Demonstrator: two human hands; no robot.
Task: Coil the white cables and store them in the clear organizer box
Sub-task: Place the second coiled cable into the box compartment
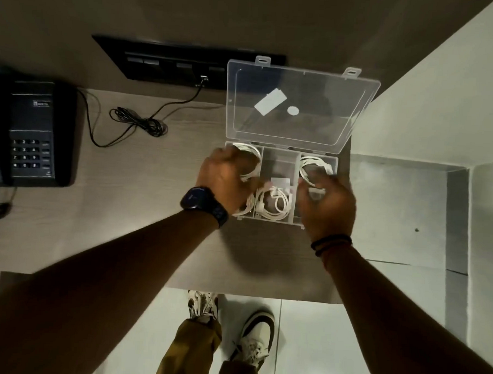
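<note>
Clear plastic forms the organizer box (280, 165), which sits open near the right end of the wooden tabletop (142, 210), its lid (299, 104) raised toward the wall. Coiled white cables lie in its compartments: one coil (251, 154) at far left, one (315, 167) at far right, and another (273, 202) in the near middle. The left hand (226, 180), with a dark watch (203, 203) on its wrist, hovers over the left compartments; its grip is curled, but motion blur hides whether it clamps a cable. The right hand (329, 201) hangs over the right compartments, fingers bent and apart, just beside the right coil; contact cannot be told. A black telephone (33, 132) stands well apart at the left, with a dark cord (140, 123) bundled between it and the box.
</note>
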